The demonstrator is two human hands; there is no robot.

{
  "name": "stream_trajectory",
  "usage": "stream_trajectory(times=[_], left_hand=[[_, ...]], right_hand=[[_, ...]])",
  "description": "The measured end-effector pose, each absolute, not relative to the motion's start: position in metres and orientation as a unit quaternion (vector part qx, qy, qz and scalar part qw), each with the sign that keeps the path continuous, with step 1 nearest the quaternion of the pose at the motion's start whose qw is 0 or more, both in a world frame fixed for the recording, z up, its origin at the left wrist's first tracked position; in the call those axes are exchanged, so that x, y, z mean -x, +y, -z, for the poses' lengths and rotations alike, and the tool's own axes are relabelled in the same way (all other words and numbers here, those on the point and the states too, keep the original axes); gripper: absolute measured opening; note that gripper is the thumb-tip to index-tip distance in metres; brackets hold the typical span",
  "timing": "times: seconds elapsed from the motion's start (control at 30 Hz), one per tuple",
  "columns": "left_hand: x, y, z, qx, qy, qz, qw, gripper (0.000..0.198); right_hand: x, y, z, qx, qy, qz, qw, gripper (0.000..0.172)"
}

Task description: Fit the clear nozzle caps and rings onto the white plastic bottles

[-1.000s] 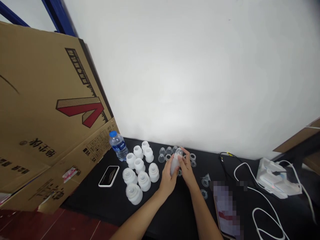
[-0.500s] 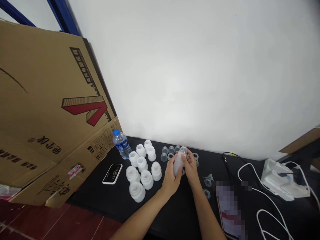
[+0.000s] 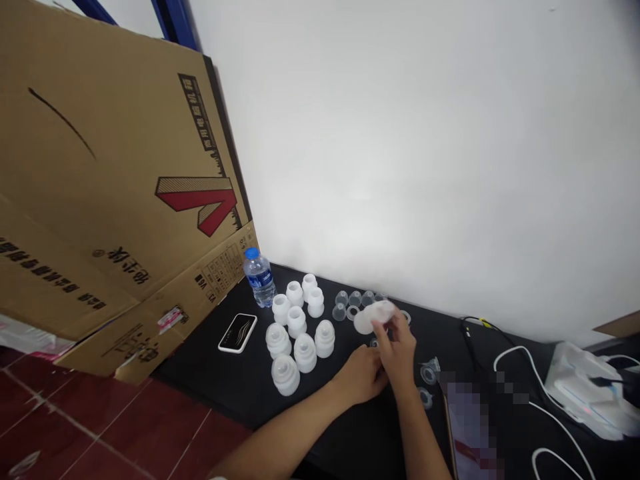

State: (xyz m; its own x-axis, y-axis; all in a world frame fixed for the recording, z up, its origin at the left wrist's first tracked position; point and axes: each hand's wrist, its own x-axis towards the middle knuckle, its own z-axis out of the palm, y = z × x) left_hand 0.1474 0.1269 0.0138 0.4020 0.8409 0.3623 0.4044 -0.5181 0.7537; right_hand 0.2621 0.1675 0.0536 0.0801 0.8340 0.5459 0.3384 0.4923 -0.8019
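My right hand (image 3: 397,343) grips a translucent white baby bottle (image 3: 373,316) that is held tilted, nearly on its side, above the table. My left hand (image 3: 363,373) is lower down, close beside my right wrist, with its fingers curled; anything between them is hidden. Clear domed caps (image 3: 355,298) stand in rows just behind the bottle, and a pale ring (image 3: 353,312) lies by them. To the left stand several open white bottles (image 3: 297,321) and several white bottles with clear domed tops (image 3: 285,375). Small clear fittings (image 3: 429,371) lie right of my right forearm.
A water bottle (image 3: 260,279) and a white-edged phone (image 3: 238,333) sit on the black table (image 3: 225,387) at left, near a big cardboard box (image 3: 125,153). On the right are another phone (image 3: 470,427), cables (image 3: 550,413) and a white charging unit (image 3: 585,387). A wall rises behind.
Both hands were on the bottle; now only my right hand holds it, tipped over to the left. My left hand has let go and dropped lower. The whole view has shifted rightward.
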Motion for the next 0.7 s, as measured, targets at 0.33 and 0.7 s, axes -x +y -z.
stream_trajectory(times=[0.33, 0.7], left_hand=[[-0.146, 0.128, 0.011, -0.793, 0.351, -0.419, 0.27, 0.049], [-0.15, 0.126, 0.022, -0.721, 0.402, -0.467, 0.318, 0.037]], right_hand=[[-0.248, 0.167, -0.048, 0.416, -0.756, -0.265, 0.43, 0.045], [-0.245, 0.16, -0.062, 0.413, -0.756, -0.329, 0.387, 0.042]])
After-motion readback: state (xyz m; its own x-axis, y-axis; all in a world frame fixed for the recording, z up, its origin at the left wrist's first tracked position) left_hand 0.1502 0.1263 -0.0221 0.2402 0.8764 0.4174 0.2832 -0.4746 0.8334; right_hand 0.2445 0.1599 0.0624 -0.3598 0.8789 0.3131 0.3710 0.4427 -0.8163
